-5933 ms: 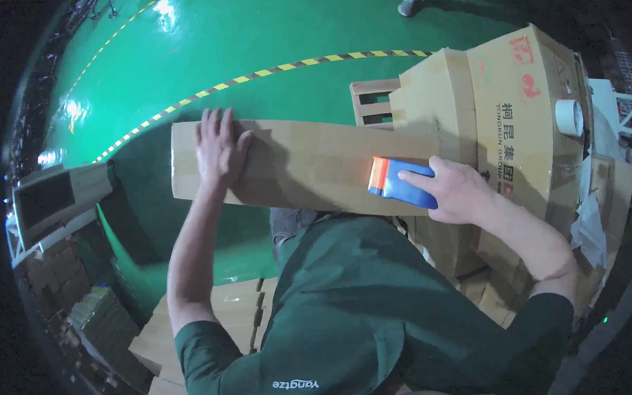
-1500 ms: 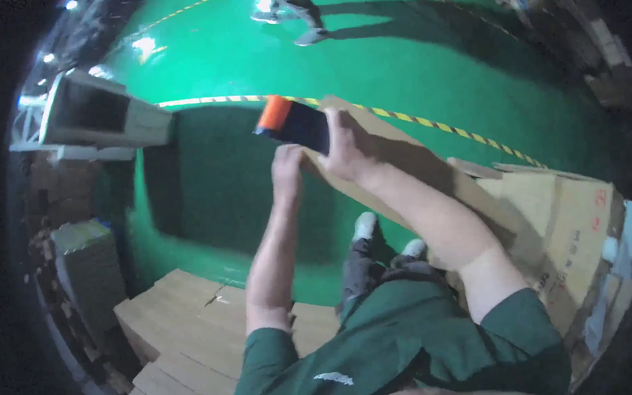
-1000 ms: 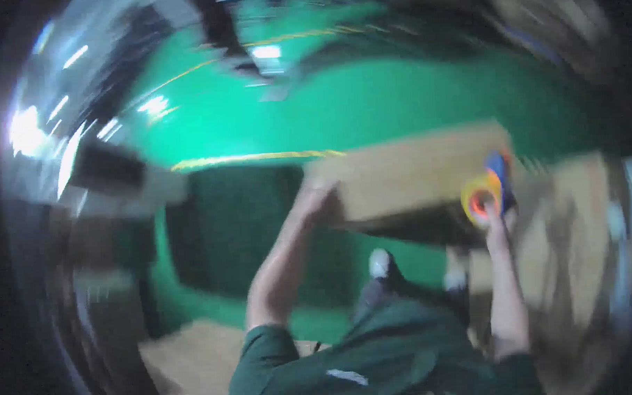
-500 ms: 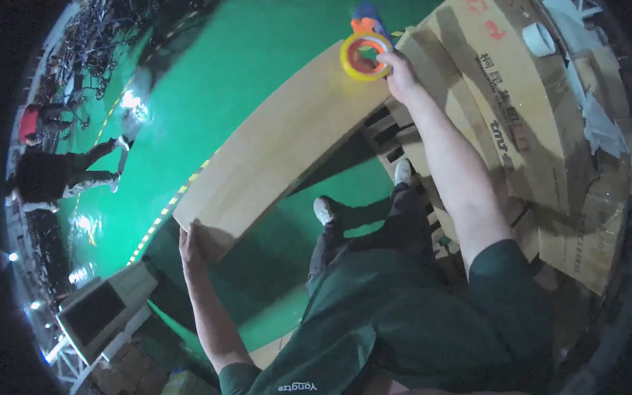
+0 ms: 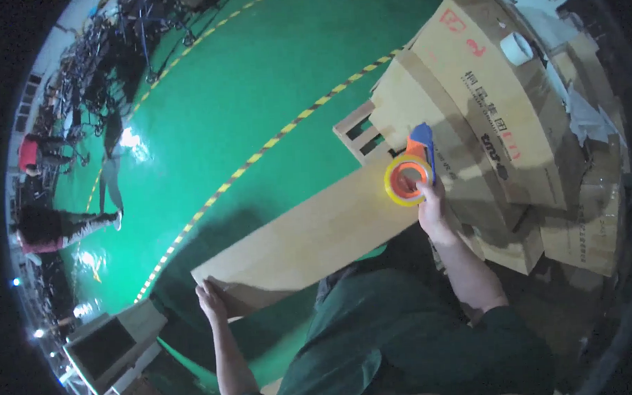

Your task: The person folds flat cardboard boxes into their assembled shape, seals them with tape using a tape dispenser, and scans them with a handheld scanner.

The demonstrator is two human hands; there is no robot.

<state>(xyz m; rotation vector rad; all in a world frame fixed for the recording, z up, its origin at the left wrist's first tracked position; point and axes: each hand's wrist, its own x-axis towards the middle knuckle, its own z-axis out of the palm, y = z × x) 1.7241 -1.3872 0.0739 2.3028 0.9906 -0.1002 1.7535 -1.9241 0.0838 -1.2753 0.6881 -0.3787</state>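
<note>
My left hand (image 5: 212, 302) grips the near left corner of a long, flat cardboard box (image 5: 307, 232), fingers curled over its edge. The box is held slantwise across my front, its far right end close to the stacked cartons. My right hand (image 5: 433, 204) is closed around a tape dispenser (image 5: 417, 148) with an orange and blue body and a yellow-rimmed roll. That dispenser overlaps the right end of the box in this view. Part of the box's lower side lies in shadow.
Large flattened cartons (image 5: 458, 88) are stacked at my right, with a white tape roll (image 5: 517, 49) on top. A pallet (image 5: 366, 136) shows beneath them. Yellow-black floor tape (image 5: 286, 131) crosses the green floor. Two people stand far left, near a monitor-like dark panel (image 5: 104, 349).
The cardboard box and my right hand with the tape dispenser have come down and closer to my body. My left hand has dropped a little. The dark-clothed person at left has shifted.
</note>
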